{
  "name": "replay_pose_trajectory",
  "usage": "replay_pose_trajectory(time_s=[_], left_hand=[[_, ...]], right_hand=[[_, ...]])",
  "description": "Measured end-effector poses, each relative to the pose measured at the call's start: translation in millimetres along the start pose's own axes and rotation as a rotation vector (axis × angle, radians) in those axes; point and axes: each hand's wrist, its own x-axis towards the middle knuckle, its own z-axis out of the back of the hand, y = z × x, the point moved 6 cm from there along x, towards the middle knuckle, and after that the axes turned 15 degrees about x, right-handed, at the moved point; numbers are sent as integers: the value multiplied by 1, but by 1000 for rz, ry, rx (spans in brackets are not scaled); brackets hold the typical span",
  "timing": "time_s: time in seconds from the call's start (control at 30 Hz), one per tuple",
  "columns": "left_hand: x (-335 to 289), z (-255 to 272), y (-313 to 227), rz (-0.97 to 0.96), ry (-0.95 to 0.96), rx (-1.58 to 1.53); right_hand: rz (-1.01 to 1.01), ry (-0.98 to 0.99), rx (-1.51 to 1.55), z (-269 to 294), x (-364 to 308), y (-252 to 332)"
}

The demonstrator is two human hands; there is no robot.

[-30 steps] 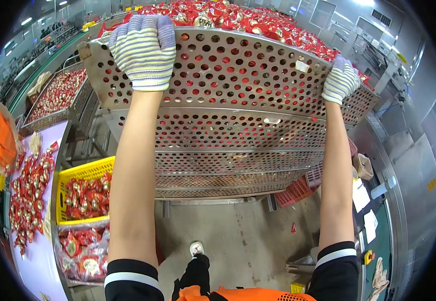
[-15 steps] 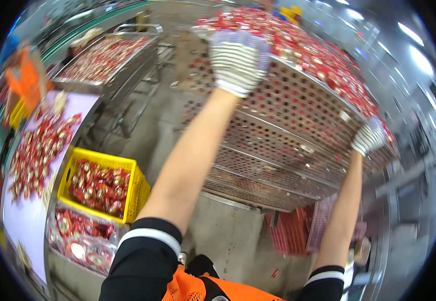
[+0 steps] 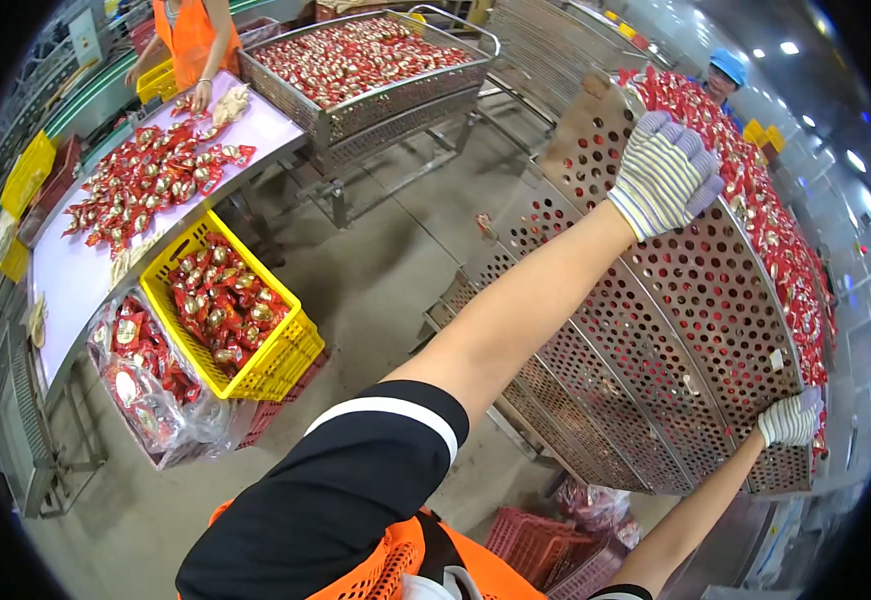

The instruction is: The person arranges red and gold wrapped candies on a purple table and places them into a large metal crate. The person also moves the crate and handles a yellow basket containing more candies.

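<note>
A stack of perforated metal trays stands in front of me on the right. Red-and-gold wrapped pieces, like wrapped candies, are heaped in the top tray. Both my hands wear striped knit gloves. My left hand holds the top tray's near rim toward its far-left end, its fingertips reaching over toward the heap. Lower right, my right hand grips the same rim near the other corner. The undersides of the fingers are hidden on both hands.
Left stands a lilac-topped table with more wrapped pieces, a co-worker in an orange vest behind it. Beside it are a filled yellow crate and a metal tray cart. A blue-capped person is beyond the stack. Red crates lie low.
My view has turned left, so the tray stack appears farther right and more steeply slanted. Both hands stay on its rim. The blue-capped person has come into view.
</note>
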Motion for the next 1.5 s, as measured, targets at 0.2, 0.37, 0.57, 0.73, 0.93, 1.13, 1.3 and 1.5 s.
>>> replay_pose_trajectory(time_s=[0.2, 0.37, 0.57, 0.73, 0.93, 1.13, 1.3, 1.5], left_hand=[[-27, 50, -1, -118, 511, -155], [-219, 257, 89, -18, 1108, -7], [-294, 597, 113, 76, 1350, -227], [-429, 516, 109, 115, 1805, -610], [-429, 673, 82, 214, 1948, -492], [-432, 751, 138, 424, 1971, -177], [-381, 958, 177, 733, 1957, 371], [-212, 1198, 35, 702, 1679, 1325]], right_hand=[[103, 174, -53, 33, -24, -21], [-111, 523, 312, 74, -24, 34], [-597, 458, 533, 215, -12, 60], [-564, 739, 375, 110, -127, 231], [-648, 1364, 587, 243, -246, 225], [-672, 1353, 797, 317, -351, 193], [400, 2200, 522, 547, -650, 95], [656, 2795, 391, 774, -692, -4]])
